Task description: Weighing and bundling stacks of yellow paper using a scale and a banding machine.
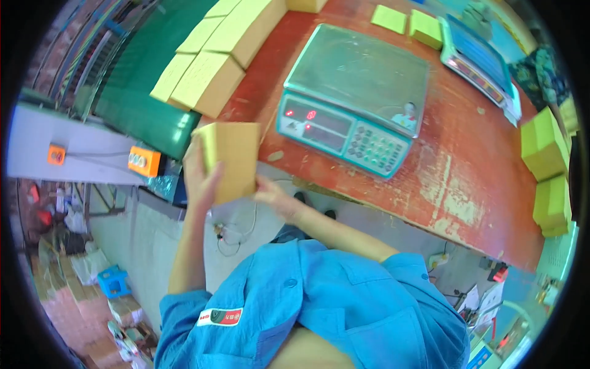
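Observation:
Between my two hands is a small tan cardboard box point(238, 161), tilted and held up off the near left corner of the table. My left hand point(200, 175) wraps its left side, thumb across the near face. The fingers of my right hand point(273, 197) press on its lower right edge; part of them is hidden behind the box. Beyond and to the right, a teal digital weighing scale point(359, 74) stands on the red table with a bare metal pan and lit red digits. Similar yellowish boxes point(209, 80) line up at the far left.
A green conveyor belt point(138, 80) runs along the left, with an orange push-button box point(145, 161) on its frame. The worn red table point(455, 178) carries more boxes point(546, 144) at its right edge and a second scale point(479, 61) at the back right. Cables point(236, 230) lie on the floor.

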A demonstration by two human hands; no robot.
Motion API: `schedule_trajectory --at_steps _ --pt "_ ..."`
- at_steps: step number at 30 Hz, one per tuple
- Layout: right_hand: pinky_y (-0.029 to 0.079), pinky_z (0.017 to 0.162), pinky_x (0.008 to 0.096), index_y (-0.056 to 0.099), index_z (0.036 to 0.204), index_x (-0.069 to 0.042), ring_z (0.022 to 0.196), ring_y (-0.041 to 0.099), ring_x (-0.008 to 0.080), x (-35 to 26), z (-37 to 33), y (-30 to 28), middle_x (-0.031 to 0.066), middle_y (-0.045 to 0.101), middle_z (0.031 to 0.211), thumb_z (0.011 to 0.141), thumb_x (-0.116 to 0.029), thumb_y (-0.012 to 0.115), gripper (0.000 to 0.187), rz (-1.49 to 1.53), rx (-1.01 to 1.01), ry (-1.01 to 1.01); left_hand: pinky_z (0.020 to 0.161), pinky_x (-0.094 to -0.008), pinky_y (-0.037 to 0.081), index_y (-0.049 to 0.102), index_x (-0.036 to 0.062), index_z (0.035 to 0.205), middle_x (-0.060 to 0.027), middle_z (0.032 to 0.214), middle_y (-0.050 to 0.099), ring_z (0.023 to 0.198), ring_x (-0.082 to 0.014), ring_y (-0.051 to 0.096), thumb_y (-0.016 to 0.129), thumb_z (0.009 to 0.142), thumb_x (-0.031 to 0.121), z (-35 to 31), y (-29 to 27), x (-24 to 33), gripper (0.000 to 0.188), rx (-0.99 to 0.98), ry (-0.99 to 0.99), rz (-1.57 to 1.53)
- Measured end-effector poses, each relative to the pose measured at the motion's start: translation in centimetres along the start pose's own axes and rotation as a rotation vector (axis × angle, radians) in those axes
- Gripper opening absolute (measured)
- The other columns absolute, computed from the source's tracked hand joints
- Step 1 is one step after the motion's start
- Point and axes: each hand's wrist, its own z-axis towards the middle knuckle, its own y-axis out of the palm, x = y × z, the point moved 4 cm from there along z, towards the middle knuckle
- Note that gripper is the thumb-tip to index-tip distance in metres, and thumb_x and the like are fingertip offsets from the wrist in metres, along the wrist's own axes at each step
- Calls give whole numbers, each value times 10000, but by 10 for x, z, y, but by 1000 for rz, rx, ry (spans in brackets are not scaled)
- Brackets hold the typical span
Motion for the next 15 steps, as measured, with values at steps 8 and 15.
schedule_trajectory --at_steps 8,15 --pt "282 1123 483 412 1420 -65 1381 291 436 -199 -64 65 190 334 1503 753 -281 753 780 -1432 300 -644 1004 -440 450 461 57 1359 -139 1327 543 1181 -291 556 397 935 463 14 29 64 590 144 -553 -1665" --pt "343 1093 477 494 1358 -81 1310 393 425 -325 -91 4 175 478 1390 751 -195 727 660 -1839 777 -752 1055 -502 394 446 54 1385 -163 1368 503 1239 -332 504 280 951 542 136 160 207 674 -651 -216 -2317"
